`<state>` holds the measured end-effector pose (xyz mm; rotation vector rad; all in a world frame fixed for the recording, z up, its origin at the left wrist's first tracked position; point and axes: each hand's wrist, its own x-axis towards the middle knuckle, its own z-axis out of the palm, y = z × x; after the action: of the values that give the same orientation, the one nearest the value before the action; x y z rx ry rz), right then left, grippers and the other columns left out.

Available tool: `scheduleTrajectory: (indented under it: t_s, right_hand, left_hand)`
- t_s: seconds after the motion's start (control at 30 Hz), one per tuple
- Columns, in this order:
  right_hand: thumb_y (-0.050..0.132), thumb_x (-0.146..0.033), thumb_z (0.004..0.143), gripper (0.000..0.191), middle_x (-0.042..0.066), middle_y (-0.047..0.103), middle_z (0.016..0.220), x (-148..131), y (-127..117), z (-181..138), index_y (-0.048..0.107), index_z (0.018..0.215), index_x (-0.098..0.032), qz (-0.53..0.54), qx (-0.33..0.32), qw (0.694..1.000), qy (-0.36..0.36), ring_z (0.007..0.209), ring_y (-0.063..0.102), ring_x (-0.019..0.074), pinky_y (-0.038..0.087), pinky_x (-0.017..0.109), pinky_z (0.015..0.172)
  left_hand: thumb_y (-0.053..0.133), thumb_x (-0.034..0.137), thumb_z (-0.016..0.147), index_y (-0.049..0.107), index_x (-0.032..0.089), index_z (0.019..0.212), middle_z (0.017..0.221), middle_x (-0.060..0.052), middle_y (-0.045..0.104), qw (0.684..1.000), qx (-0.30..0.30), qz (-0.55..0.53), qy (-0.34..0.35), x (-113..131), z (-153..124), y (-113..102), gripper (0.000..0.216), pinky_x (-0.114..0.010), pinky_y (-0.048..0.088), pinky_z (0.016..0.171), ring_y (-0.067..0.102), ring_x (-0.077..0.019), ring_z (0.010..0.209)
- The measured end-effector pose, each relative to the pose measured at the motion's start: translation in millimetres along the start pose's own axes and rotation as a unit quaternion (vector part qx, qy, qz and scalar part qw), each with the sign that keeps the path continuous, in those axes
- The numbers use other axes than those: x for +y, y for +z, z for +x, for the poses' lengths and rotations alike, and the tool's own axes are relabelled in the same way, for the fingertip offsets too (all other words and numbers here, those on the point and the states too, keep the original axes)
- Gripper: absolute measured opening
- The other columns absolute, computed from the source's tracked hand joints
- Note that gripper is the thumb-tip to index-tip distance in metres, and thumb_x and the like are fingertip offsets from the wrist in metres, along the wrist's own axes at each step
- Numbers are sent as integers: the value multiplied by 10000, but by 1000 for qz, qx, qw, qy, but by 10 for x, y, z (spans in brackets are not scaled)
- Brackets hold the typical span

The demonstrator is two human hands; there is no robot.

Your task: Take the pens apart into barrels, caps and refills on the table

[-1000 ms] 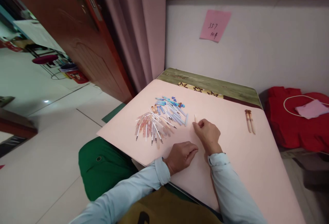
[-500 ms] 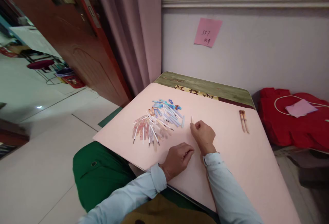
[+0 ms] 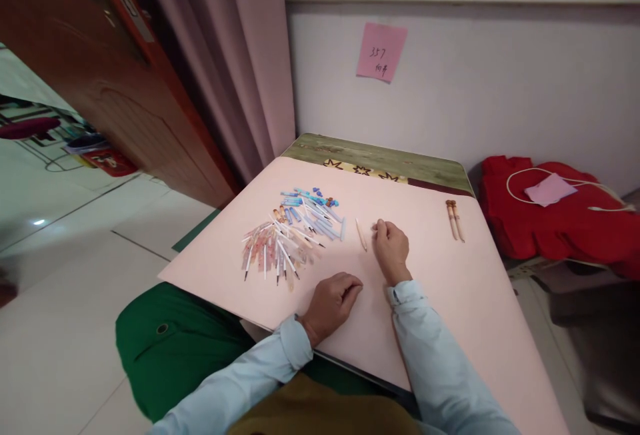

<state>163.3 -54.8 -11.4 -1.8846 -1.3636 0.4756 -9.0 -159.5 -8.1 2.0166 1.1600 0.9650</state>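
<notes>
My right hand (image 3: 391, 247) rests on a pink sheet (image 3: 450, 302) that covers the table, its fingers curled shut with nothing visible in them. A thin pale stick (image 3: 361, 234) lies flat on the sheet just left of its fingertips, apart from them. My left hand (image 3: 331, 300) lies nearer to me with fingers loosely curled, holding nothing I can see. A heap of several pen refills and blue and pink pen parts (image 3: 287, 232) lies to the left of both hands.
Two assembled brown pens (image 3: 455, 220) lie side by side at the sheet's far right. A red bag (image 3: 560, 218) with a white cord sits right of the table. A pink note (image 3: 381, 52) hangs on the wall. A curtain, a wooden door and a green stool stand at left.
The thin stick that my right hand held upright now lies on the sheet beside it. The camera has swung right and tipped slightly; my left hand has stayed put.
</notes>
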Motion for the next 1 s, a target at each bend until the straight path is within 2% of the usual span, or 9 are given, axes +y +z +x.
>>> scheduleTrajectory:
  t_s: [0.1,0.23,0.43,0.67,0.87,0.93,1.0]
  right_hand:
    - [392,-470,955,439,31,712,739,35,18,12,710,813,-203,25,7,1000,11,706,601,181,338,262,633]
    - [467,-460,928,376,38,712,744,42,64,-4,723,823,-205,-13,8,1000,9,694,576,176,314,260,618]
    - [487,-477,915,384,43,703,710,51,89,-22,730,796,-205,-32,18,999,3,646,546,169,301,263,599]
    - [458,-541,918,483,33,687,621,65,105,-36,699,693,-189,81,64,995,2,618,585,177,366,271,629]
    - [435,-538,929,494,27,666,593,51,105,-21,664,671,-184,121,90,989,5,614,596,176,384,270,632]
    - [414,-545,933,505,31,669,609,30,87,-22,661,681,-185,100,78,992,6,614,587,174,375,272,618]
    - [462,-556,905,455,22,671,638,-17,63,-36,677,731,-195,36,38,999,-4,616,576,170,351,272,599]
  left_hand:
    - [536,225,914,677,189,870,844,-43,717,999,11,-34,-26,50,43,-17,153,-274,486,735,651,-156,779]
    - [544,242,905,682,192,847,812,-32,709,995,29,-76,-52,116,186,-79,159,-261,485,703,636,-147,746]
    - [596,190,831,688,181,927,823,-39,697,993,59,-54,-82,27,223,-126,133,-272,482,678,609,-146,706]
    - [587,215,842,682,182,789,748,-27,682,991,43,-85,-90,-25,171,-176,114,-265,469,659,609,-146,690]
    - [596,298,864,682,188,770,706,-3,653,981,87,-113,-133,-106,190,-378,168,-248,459,644,596,-135,678]
    - [606,344,863,680,191,790,671,10,623,973,114,-125,-159,-146,216,-482,185,-237,446,599,567,-122,625]
    - [617,376,855,680,189,812,663,16,616,963,143,-143,-178,-179,258,-601,202,-228,427,556,531,-108,571]
